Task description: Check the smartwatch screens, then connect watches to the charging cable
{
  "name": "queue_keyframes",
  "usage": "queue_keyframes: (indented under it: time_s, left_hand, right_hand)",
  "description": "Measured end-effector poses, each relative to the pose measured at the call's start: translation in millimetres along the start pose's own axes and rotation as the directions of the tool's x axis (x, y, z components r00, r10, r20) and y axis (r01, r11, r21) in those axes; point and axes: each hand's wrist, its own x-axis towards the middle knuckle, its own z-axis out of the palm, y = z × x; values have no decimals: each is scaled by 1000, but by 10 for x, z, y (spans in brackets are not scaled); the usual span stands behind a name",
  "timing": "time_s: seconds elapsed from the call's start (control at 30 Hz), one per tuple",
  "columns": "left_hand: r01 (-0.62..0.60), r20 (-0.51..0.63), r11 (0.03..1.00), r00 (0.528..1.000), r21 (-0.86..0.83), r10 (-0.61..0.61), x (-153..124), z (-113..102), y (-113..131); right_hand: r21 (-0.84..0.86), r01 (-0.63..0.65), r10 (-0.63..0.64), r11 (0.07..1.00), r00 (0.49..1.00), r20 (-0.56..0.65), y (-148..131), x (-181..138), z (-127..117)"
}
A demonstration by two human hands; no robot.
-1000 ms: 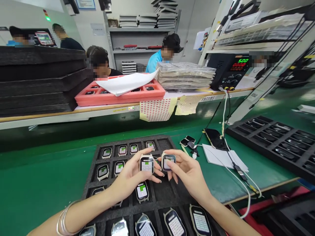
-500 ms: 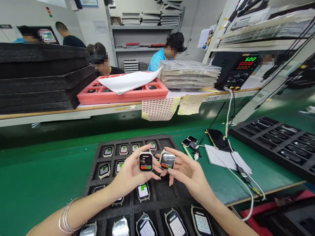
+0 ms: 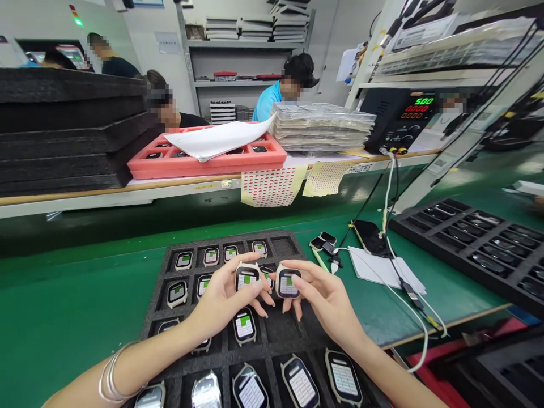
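Observation:
My left hand (image 3: 232,292) grips a smartwatch without a strap (image 3: 247,276), its thumb lying over the lit screen. In my right hand (image 3: 321,289) is a second smartwatch (image 3: 288,283), with the thumb on the right edge of its screen. Both screens show a white grid with green cells. The two watches are held side by side, apart, above a black foam tray (image 3: 272,354). Several more watch bodies, such as one below my hands (image 3: 245,327), sit in the tray's compartments, many with lit screens. My wrists and forearms hide part of the tray.
Right of the tray lie white papers (image 3: 385,269), a dark phone (image 3: 369,237), two small watches (image 3: 323,241) and cables. Another black tray (image 3: 463,238) holds dark pieces. A shelf behind bears a pink foam tray (image 3: 208,168), black foam blocks (image 3: 63,130) and a power supply (image 3: 397,122). Several people sit beyond.
Both watch screens have switched from dark pages with red and green bars to white-and-green grids. My left thumb has moved onto its screen, and the right thumb onto its watch's edge.

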Motion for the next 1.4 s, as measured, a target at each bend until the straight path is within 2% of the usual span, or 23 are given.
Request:
queue_keyframes:
  time_s: [0.17,0.33,0.6,0.67,0.73,0.83,0.9,0.97,1.03,1.1,1.17,1.27,1.33,1.4]
  left_hand:
    - [26,-42,1000,999,14,-25,22,-18,-16]
    - [-31,15,997,999,-66,32,3,-24,-24]
    - [60,22,998,998,-29,-59,-13,21,-65]
    - [65,28,997,998,-43,-64,-26,24,-90]
    - [74,40,996,997,-44,-72,-38,28,-123]
    - [104,74,993,991,57,-108,-51,37,-191]
    - [66,103,965,990,254,-95,-57,47,-248]
    - [-40,164,852,985,521,-54,-58,62,-315]
    - [-170,240,653,971,738,-19,-50,83,-387]
    - [-262,300,452,954,853,-13,-34,111,-458]
    - [-319,337,302,942,899,-7,-20,138,-508]
    - [-350,355,160,935,923,-1,-47,138,-505]
    - [-339,339,98,941,936,11,-122,66,-442]
    - [-288,287,47,958,957,30,-253,-105,-349]
  right_hand:
    - [116,-17,-2,993,988,155,1,-21,-18]
    - [53,3,-7,999,996,90,-7,-31,-5]
    - [-60,-22,29,998,993,118,-24,-103,-62]
    - [-134,-27,43,991,992,117,-2,-148,-144]
    - [-288,-14,49,957,992,117,16,-203,-261]
    - [-589,56,24,806,992,127,13,-284,-455]
    - [-720,121,12,683,984,177,-7,-322,-558]
    - [-777,194,27,599,965,261,-25,-348,-625]
    - [-795,244,48,555,945,323,-32,-365,-663]
    - [-810,253,69,528,939,338,-24,-384,-686]
    - [-819,228,96,527,941,324,-4,-414,-706]
    - [-795,142,124,590,957,263,58,-495,-740]
    - [-741,53,92,670,984,153,129,-568,-769]
    - [-631,-33,58,775,998,19,217,-640,-793]
